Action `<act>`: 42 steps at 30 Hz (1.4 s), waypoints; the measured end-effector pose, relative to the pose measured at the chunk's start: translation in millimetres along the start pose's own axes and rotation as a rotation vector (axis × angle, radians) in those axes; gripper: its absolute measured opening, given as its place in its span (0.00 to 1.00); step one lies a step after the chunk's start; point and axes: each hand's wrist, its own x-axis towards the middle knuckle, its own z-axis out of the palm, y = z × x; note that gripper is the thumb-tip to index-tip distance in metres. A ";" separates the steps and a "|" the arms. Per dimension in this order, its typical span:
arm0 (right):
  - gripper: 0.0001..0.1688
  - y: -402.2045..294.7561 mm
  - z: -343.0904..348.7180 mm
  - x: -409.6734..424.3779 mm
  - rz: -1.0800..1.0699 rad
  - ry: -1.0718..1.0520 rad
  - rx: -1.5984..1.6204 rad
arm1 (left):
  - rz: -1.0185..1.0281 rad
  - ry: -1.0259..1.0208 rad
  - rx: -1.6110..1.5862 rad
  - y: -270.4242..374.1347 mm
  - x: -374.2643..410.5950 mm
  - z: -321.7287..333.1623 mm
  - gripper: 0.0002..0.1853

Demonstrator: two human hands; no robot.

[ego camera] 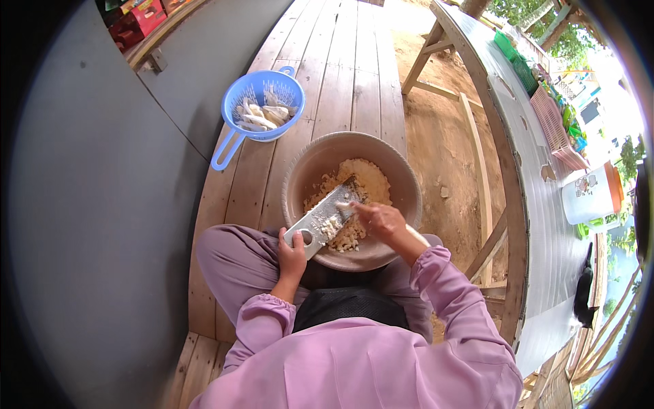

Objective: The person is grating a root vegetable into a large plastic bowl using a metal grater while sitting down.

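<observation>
My left hand [293,254] grips the handle end of a flat metal grater [329,207], near its round hole. The grater slants across a brown basin [352,141], its far end down among pale grated food [369,176]. Crumbly bits rest on the grater's face. In my right hand [383,223] is a pale, root-like piece [346,205], pressed against the grater; the hand looks slightly blurred. Most of that piece is hidden by my fingers. Up and left of the basin, a blue plastic colander [235,105] holds several pale, peeled-looking pieces [266,115].
The basin stands on a wooden plank bench [337,87] before my crossed legs. A grey wall [102,204] borders the left. At right, a table [531,153] bears a pink basket [554,128], a lidded white container [590,194] and a black cat [584,296].
</observation>
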 end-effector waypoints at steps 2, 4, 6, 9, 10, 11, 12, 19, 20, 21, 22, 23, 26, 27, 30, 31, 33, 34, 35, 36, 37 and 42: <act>0.17 0.1 -0.2 -3.8 -0.074 0.023 0.044 | -0.044 -0.040 0.031 0.0 -0.5 0.7 0.29; 0.17 -21.9 -10.5 -18.6 -0.206 0.006 0.116 | -0.071 -0.050 0.030 0.9 -0.6 -4.4 0.30; 0.18 -37.1 -22.4 -26.7 -0.180 -0.091 0.053 | -0.078 -0.046 -0.020 3.2 -1.9 -6.3 0.30; 0.17 3.1 -14.7 -13.4 0.002 0.010 -0.051 | -0.063 -0.077 -0.001 8.7 -1.0 -2.2 0.30; 0.17 9.9 -13.6 -14.8 -0.029 0.053 -0.041 | -0.077 -0.087 -0.021 9.7 -1.1 -1.9 0.30; 0.17 15.3 -11.8 -16.5 -0.060 0.097 -0.031 | -0.092 -0.097 -0.042 10.1 -2.4 -1.8 0.30; 0.17 -2.3 -19.1 -18.5 -0.107 0.067 -0.014 | -0.110 -0.094 -0.057 8.8 -1.8 -3.9 0.30; 0.16 11.4 -4.0 -1.1 -0.041 0.095 -0.148 | -0.074 -0.100 0.017 9.0 -0.2 -4.1 0.30; 0.16 20.2 6.0 -3.9 -0.084 0.140 -0.093 | -0.073 -0.120 0.004 3.9 0.8 -3.0 0.30; 0.16 6.6 -0.1 -6.8 -0.143 0.177 -0.035 | -0.080 -0.123 -0.007 -3.6 3.3 -3.5 0.30; 0.16 -18.2 -11.8 -15.8 -0.174 0.113 -0.014 | -0.047 -0.082 0.002 -11.0 4.0 -2.6 0.29; 0.16 -40.1 -18.2 -20.8 -0.208 0.054 0.012 | -0.012 -0.039 0.017 -18.0 5.1 -3.7 0.28; 0.16 -21.9 -9.3 -9.0 -0.043 -0.043 -0.014 | -0.006 -0.027 -0.017 -13.9 2.2 1.9 0.28; 0.16 -7.8 -5.9 -0.2 0.051 -0.073 -0.033 | -0.019 -0.027 -0.039 -8.8 2.1 2.5 0.28; 0.16 -7.2 -11.9 -1.8 -0.091 0.084 0.036 | -0.085 -0.108 -0.011 0.1 1.8 -2.4 0.30; 0.16 -21.7 -16.0 -8.1 -0.144 0.078 0.067 | -0.065 -0.079 -0.013 -3.9 1.9 -3.8 0.29; 0.18 -36.8 -14.6 -19.1 -0.245 -0.059 0.135 | -0.022 -0.036 -0.016 -5.8 2.1 -2.6 0.28; 0.17 -27.5 -10.1 -15.9 -0.133 -0.097 0.119 | -0.037 -0.055 -0.016 -1.5 0.5 -2.1 0.29; 0.17 -13.0 -5.2 -10.8 -0.021 -0.134 0.104 | -0.052 -0.074 -0.017 3.5 -1.6 -1.8 0.29; 0.16 -3.6 -9.5 -8.0 0.003 -0.054 0.103 | -0.062 -0.083 -0.019 10.2 -1.2 -2.7 0.30; 0.15 1.2 -10.6 -7.7 -0.076 0.144 0.058 | -0.067 -0.088 -0.014 9.9 -1.1 -3.2 0.30; 0.14 -38.7 -16.0 -33.6 -0.219 -0.016 0.211 | -0.080 -0.066 0.006 8.5 -2.2 -6.6 0.30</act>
